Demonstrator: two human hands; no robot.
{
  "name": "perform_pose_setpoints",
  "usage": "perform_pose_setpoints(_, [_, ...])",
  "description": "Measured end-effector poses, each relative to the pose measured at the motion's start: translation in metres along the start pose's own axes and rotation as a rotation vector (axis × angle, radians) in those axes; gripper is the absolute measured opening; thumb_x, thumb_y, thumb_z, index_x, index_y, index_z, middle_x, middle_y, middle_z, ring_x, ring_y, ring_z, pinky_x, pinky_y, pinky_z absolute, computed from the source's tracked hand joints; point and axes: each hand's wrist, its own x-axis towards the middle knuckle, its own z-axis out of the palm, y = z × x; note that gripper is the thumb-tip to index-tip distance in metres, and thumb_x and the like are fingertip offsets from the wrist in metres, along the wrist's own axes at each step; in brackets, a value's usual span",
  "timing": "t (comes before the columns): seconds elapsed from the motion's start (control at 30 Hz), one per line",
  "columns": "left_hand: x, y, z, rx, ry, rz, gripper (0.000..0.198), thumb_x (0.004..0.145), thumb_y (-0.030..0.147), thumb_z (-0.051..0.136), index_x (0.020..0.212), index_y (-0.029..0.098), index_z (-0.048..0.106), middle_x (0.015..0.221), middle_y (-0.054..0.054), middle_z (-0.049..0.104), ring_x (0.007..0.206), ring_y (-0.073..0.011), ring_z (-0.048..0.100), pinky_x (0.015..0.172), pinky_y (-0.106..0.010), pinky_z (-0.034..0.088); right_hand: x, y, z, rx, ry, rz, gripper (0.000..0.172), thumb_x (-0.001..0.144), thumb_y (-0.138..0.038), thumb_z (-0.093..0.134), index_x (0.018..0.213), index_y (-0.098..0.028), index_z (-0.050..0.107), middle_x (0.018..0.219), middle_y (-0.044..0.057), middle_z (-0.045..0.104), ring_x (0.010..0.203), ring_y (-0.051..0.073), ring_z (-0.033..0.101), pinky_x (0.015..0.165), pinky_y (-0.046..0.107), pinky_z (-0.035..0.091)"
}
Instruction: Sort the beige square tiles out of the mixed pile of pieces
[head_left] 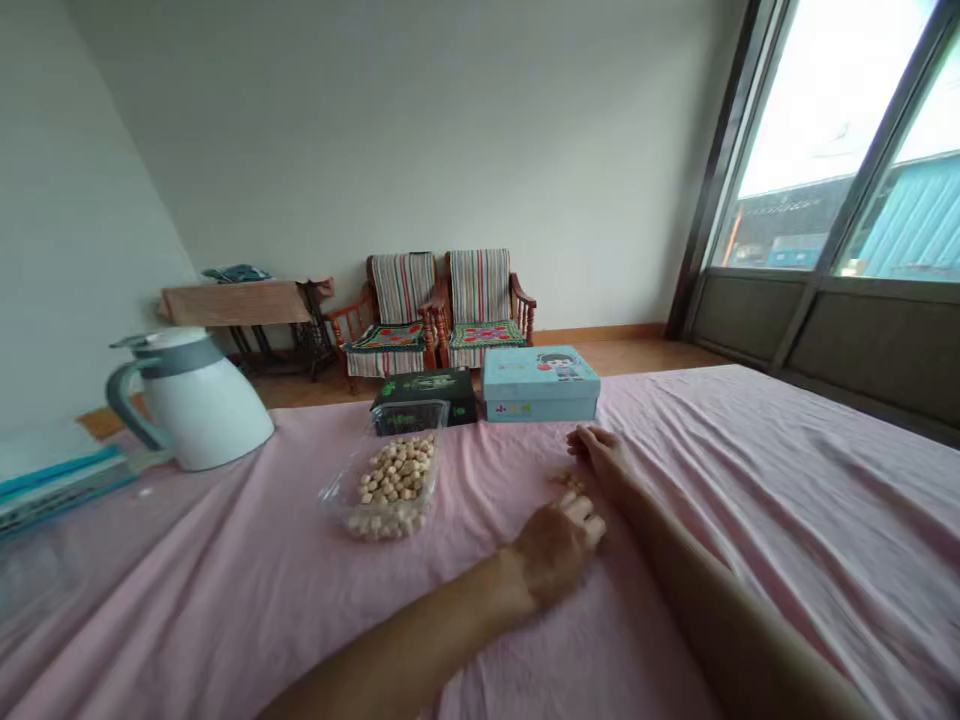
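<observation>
My left hand rests low over the pink cloth, its back towards me and its fingers curled in; whatever they hold, if anything, is hidden. Just beyond it, my right hand is at the cloth with bent fingers drawn together, and their tips are too small to make out. Between the two hands lies a small heap of pale brown bits, perhaps shells or nuts. To the left of my hands, a clear plastic tray with a hinged lid contains many round, beige nuts, which look like hazelnuts.
A light blue box and a black box stand behind the tray. A white jug with a grey handle is at the left, near a blue-edged pack. Pink cloth covers the surface. Two wooden armchairs stand beyond.
</observation>
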Motion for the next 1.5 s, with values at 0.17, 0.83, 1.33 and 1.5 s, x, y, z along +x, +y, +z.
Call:
perform_pose_setpoints(0.17, [-0.016, -0.021, -0.031, -0.044, 0.132, -0.085, 0.015, 0.085, 0.008, 0.048, 0.089, 0.016, 0.06, 0.099, -0.007, 0.062, 0.097, -0.0179, 0.057, 0.089, -0.03, 0.048, -0.003, -0.004, 0.0, -0.012, -0.015, -0.005, 0.044, 0.064, -0.059, 0.063, 0.063, -0.016, 0.063, 0.062, 0.005, 0.064, 0.056, 0.014, 0.059, 0.055, 0.025, 0.044])
perform_pose_setpoints(0.83, [-0.024, -0.038, -0.061, -0.04, 0.204, -0.299, 0.018, 0.084, 0.009, 0.049, 0.09, 0.017, 0.064, 0.093, -0.005, 0.064, 0.092, -0.0187, 0.059, 0.085, -0.03, 0.047, -0.004, 0.005, 0.011, -0.148, -0.034, -0.053, 0.04, 0.069, -0.056, 0.057, 0.06, -0.017, 0.058, 0.059, 0.003, 0.06, 0.051, 0.013, 0.058, 0.043, 0.021, 0.042])
perform_pose_setpoints(1.33, [0.005, -0.04, -0.029, -0.018, 0.065, -0.388, 0.017, 0.083, 0.008, 0.047, 0.081, 0.016, 0.061, 0.089, -0.006, 0.063, 0.088, -0.0186, 0.059, 0.079, -0.029, 0.047, 0.002, 0.012, 0.01, -0.172, -0.045, -0.073, 0.037, 0.073, -0.052, 0.051, 0.063, -0.018, 0.059, 0.063, 0.004, 0.063, 0.051, 0.014, 0.06, 0.045, 0.023, 0.043])
perform_pose_setpoints(1.5, [-0.041, -0.045, -0.098, 0.152, 0.276, -0.347, 0.015, 0.088, 0.012, 0.047, 0.087, 0.019, 0.06, 0.089, -0.004, 0.061, 0.088, -0.0177, 0.057, 0.079, -0.029, 0.045, -0.002, 0.009, 0.009, -0.171, -0.045, -0.084, 0.037, 0.074, -0.052, 0.054, 0.061, -0.017, 0.057, 0.059, 0.003, 0.06, 0.052, 0.013, 0.059, 0.043, 0.021, 0.042])
